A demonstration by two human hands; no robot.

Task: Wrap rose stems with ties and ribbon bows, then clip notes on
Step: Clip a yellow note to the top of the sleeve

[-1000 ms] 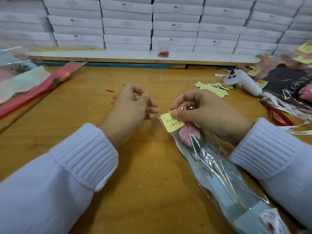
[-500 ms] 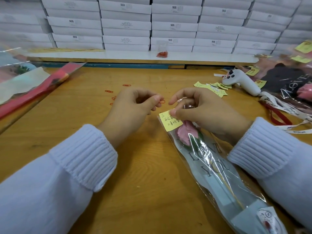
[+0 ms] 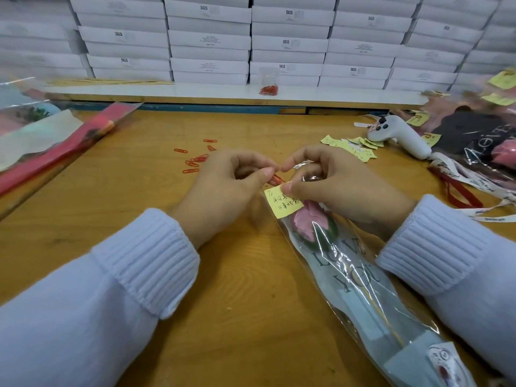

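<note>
Since paper & film must be caught together, R hand (image 3: 335, 188) pinches the yellow note (image 3: 282, 201) against the top of the wrapped rose (image 3: 349, 275), mid tabletop (image 3: 125, 219), stem end toward the near right corner. L hand (image 3: 223, 191) pinches a red paper clip (image 3: 277, 179) just beside the note; spare clips (image 3: 195, 162) lie w/in reach, farther left.

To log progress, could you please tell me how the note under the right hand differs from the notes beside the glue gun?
The held note is single; the loose notes form a scattered pile. The right hand pinches the held note against the rose wrap; the loose notes lie untouched on the table. The left hand holds a clip by the held note, not the loose notes. All are yellow.
</note>
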